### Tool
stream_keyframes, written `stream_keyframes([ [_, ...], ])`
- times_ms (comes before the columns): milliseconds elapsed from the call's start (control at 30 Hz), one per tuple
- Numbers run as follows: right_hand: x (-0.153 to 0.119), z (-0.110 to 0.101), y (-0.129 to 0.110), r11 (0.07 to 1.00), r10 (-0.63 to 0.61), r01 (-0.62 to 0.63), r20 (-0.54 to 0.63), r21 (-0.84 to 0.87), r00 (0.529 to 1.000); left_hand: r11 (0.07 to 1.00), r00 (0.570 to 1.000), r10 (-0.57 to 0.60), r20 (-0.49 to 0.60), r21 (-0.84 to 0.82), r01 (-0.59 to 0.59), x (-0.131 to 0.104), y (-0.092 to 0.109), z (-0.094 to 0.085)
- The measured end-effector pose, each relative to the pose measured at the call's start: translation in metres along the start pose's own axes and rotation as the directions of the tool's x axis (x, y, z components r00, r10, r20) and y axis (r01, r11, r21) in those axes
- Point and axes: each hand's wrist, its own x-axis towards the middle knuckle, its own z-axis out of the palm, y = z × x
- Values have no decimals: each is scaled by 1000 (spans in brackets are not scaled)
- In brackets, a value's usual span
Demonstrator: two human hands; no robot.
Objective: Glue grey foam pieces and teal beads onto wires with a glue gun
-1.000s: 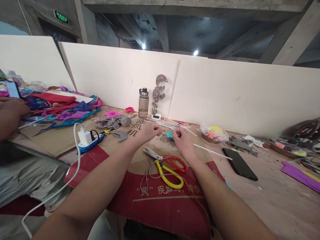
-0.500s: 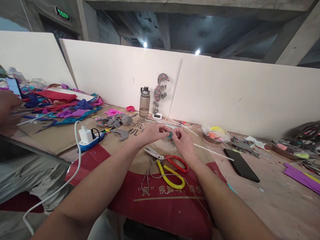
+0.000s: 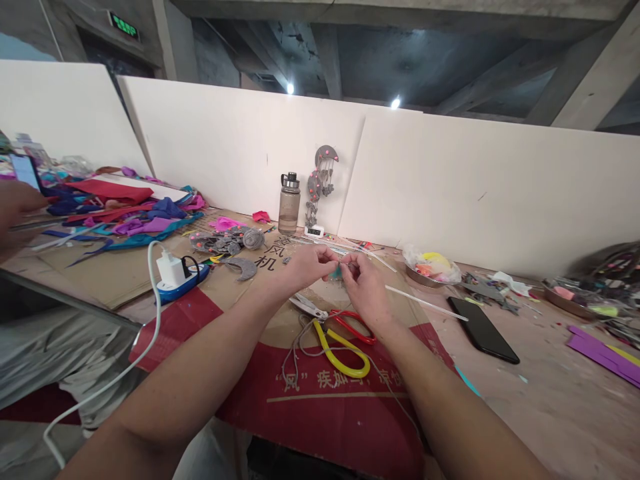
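Note:
My left hand (image 3: pixel 311 265) and my right hand (image 3: pixel 366 283) meet above the cardboard, thumbs and fingertips pinched together. Between the fingertips shows a small teal piece (image 3: pixel 337 272), partly covered by the fingers; its exact kind is too small to tell. Just below the hands lie scissors (image 3: pixel 345 357) with one yellow and one red handle, their blades spread apart. Grey cord (image 3: pixel 299 340) trails loosely around the handles. A grey felt crescent (image 3: pixel 243 268) lies left of my left hand. Right of my right hand lies a clear glue stick (image 3: pixel 427 303).
A black phone (image 3: pixel 483 330) and a bowl of bagged bits (image 3: pixel 431 268) stand right. A bottle (image 3: pixel 289 207) and grey hanging ornament (image 3: pixel 325 177) stand at the white board. Left are a blue power strip (image 3: pixel 183 283), fabric scraps (image 3: pixel 125 207) and another person's hand (image 3: pixel 17 210).
My fingertips have shifted slightly around the teal piece, which now shows a little lower between them. The scissors and other things on the table have not moved.

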Motion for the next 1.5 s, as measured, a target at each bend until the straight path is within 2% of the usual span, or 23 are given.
stream_keyframes([
  [267, -3, 6, 3, 999, -46, 45, 18, 24, 999, 998, 978, -52, -204, -51, 43, 7, -12, -5],
  [400, -3, 7, 4, 997, -82, 81, 39, 11, 996, 977, 961, -109, -254, -204, 57, 10, -15, -9],
  [600, -6, 8, -2, 992, -120, 116, 116, 39, 986, 873, 933, -221, -285, -484, 59, 13, -16, -15],
  [700, -8, 8, -8, 990, -107, 90, 159, 111, 981, 792, 906, -246, -345, -610, -17, 16, -16, -25],
  [767, -8, 8, -11, 980, -44, 6, 190, 198, 981, 727, 877, -258, -405, -680, -100, 18, -16, -37],
  [833, -9, 6, -15, 938, 42, -122, 242, 324, 969, 657, 845, -275, -458, -731, -183, 19, -17, -50],
  [933, -10, 2, -21, 802, 95, -265, 323, 536, 942, 573, 803, -300, -514, -771, -279, 19, -19, -66],
  [1000, -11, -3, -27, 716, 59, -271, 330, 644, 942, 541, 793, -316, -521, -785, -300, 19, -20, -70],
  [1067, -11, -9, -33, 690, -18, -226, 328, 688, 945, 520, 801, -315, -510, -798, -304, 19, -20, -70],
  [1100, -11, -13, -36, 711, -75, -198, 352, 675, 933, 512, 809, -307, -501, -804, -303, 19, -20, -68],
  [1167, -9, -19, -39, 803, -185, -131, 452, 582, 873, 498, 825, -289, -486, -812, -304, 19, -19, -65],
  [1200, -7, -21, -38, 854, -197, -99, 494, 511, 847, 493, 830, -284, -479, -816, -302, 19, -19, -63],
  [1233, -4, -24, -34, 901, -172, -76, 512, 427, 842, 490, 835, -284, -471, -820, -296, 19, -18, -62],
  [1267, 0, -26, -27, 942, -106, -67, 481, 328, 870, 488, 839, -286, -463, -824, -288, 19, -18, -61],
  [1333, 9, -30, -5, 993, 58, -83, 280, 79, 958, 492, 845, -292, -447, -828, -268, 18, -17, -59],
  [1367, 13, -32, 8, 992, 87, -69, 169, -107, 982, 501, 849, -293, -440, -827, -256, 17, -17, -58],
  [1400, 17, -34, 23, 959, 91, -66, 78, -274, 993, 517, 851, -291, -438, -820, -245, 17, -17, -58],
  [1433, 19, -34, 37, 925, 106, -83, 40, -371, 994, 540, 850, -288, -441, -808, -237, 17, -17, -57],
  [1500, 19, -32, 60, 903, 196, -169, 29, -395, 980, 598, 848, -277, -452, -772, -216, 17, -17, -53],
])
